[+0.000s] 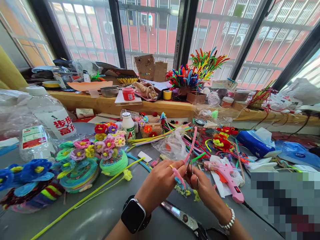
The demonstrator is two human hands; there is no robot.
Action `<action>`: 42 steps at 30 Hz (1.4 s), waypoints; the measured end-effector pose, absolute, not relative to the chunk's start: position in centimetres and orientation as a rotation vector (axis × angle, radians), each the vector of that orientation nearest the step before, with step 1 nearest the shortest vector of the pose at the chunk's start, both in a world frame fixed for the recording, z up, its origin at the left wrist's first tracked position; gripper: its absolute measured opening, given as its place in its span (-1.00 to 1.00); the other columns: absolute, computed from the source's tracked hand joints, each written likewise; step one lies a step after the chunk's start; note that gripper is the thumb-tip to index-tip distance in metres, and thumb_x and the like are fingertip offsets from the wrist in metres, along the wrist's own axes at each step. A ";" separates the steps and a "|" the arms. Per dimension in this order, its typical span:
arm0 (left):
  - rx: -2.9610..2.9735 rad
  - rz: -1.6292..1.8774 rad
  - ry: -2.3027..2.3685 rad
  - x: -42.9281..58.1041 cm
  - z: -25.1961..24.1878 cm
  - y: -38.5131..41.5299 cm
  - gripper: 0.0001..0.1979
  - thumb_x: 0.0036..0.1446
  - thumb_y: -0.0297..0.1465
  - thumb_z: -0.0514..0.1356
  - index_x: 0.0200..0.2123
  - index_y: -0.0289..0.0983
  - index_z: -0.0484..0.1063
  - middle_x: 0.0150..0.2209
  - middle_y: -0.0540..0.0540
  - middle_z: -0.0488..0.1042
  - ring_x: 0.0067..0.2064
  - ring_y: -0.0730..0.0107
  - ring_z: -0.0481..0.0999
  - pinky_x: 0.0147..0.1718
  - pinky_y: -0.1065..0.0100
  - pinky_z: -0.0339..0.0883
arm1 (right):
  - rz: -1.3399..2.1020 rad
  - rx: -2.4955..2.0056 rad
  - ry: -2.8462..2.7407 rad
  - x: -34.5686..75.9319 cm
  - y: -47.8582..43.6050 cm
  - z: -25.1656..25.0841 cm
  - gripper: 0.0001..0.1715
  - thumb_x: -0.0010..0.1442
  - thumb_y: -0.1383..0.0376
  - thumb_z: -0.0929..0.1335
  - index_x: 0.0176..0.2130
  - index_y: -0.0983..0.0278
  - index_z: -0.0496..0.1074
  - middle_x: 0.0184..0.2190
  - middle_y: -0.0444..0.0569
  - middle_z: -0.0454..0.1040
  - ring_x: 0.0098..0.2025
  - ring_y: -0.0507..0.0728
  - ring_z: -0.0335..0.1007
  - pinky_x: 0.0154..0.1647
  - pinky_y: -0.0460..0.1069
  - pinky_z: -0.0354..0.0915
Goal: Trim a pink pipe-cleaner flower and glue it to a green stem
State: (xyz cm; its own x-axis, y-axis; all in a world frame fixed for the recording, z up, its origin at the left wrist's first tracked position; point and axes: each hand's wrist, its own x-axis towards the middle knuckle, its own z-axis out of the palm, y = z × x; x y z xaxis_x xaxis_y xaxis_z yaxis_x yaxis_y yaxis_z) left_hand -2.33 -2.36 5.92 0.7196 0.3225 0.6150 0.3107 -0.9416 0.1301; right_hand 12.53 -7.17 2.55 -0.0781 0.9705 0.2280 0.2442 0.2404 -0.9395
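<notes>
Scissors [183, 216], the big pair, lie flat on the grey table [105, 216] just beneath my wrists. Above them my left hand [160, 181] is pinched shut on the lower end of a pink pipe cleaner [192, 145], thumb and fingers together, with a curl of pink and blue fuzz hanging under the knuckles. My right hand [203, 188] is closed round a small metal tool [190, 167], scissors or pliers, I cannot tell which. Its tip meets the pipe cleaner right at my left fingertips, and the free length rises up and away from both hands.

The tip sits very close to my own fingers, so I judge a slip there would nick skin rather than wire. If my left pinch loosens, the stem could spring out and flick.

Just right of my grip lies a pink glue gun [228, 178], nozzle toward me — a careless elbow could catch it or its cord. Left of the grip a long green stem [100, 190] crosses the table. Beyond sits a crumpled plastic bag [172, 146], then a loose sheaf of coloured stems [155, 137], and farthest off the cluttered windowsill [175, 108].
</notes>
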 end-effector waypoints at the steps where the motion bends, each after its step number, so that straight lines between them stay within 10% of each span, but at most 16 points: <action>1: 2.894 1.018 0.532 -2.3 5.9 -2.4 -0.82 0.15 -0.46 -0.08 -0.25 -0.28 0.28 -0.21 -0.06 0.43 -0.28 0.39 0.39 -0.28 0.35 0.29 | 0.935 -1.173 -1.537 12.5 -7.2 2.6 -0.35 -0.02 -0.19 0.08 -0.37 0.30 0.29 -0.50 -0.11 0.23 -0.46 0.05 0.11 -0.50 -0.12 0.11; 42: 2.940 0.900 0.515 -2.2 6.3 -2.7 -0.84 0.14 -0.47 -0.05 -0.22 -0.30 0.26 -0.20 -0.08 0.42 -0.28 0.37 0.41 -0.31 0.31 0.32 | 0.735 -1.360 -1.450 13.0 -7.1 2.4 -0.47 0.00 -0.11 0.16 -0.60 0.28 0.13 -0.57 -0.12 0.21 -0.53 0.03 0.07 -0.54 -0.10 0.07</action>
